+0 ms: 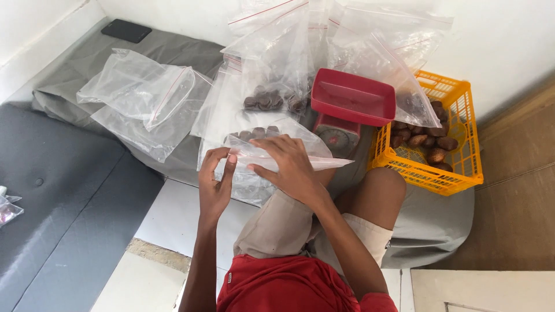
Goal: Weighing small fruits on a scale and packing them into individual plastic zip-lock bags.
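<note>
Centre frame: left hand [215, 182] and right hand [289, 164] pinch the top edge of a clear zip bag [272, 151] holding brown scaly fruits. Red kitchen scale [350, 104] just behind. Yellow basket [457, 167] of fruits at right. Empty bags [144, 101] upper left.

Bags [144, 101]: clear plastic, red zip strips along the mouths. Held bag [272, 156]: clear, showing dark brown scaly fruit [257, 133]. Scale [338, 136]: red body, red tray [352, 95], pale dial face. Basket [462, 167]: bright yellow-orange lattice at the right edge of the cloth, brown fruit inside. Cloth [87, 58]: plain grey. Phone [126, 30]: black, at the cloth's far left corner. Cushion [63, 190]: dark grey, plain. Shirt [289, 286]: red. Shorts [277, 225]: beige. Wall [509, 40]: white.
</note>
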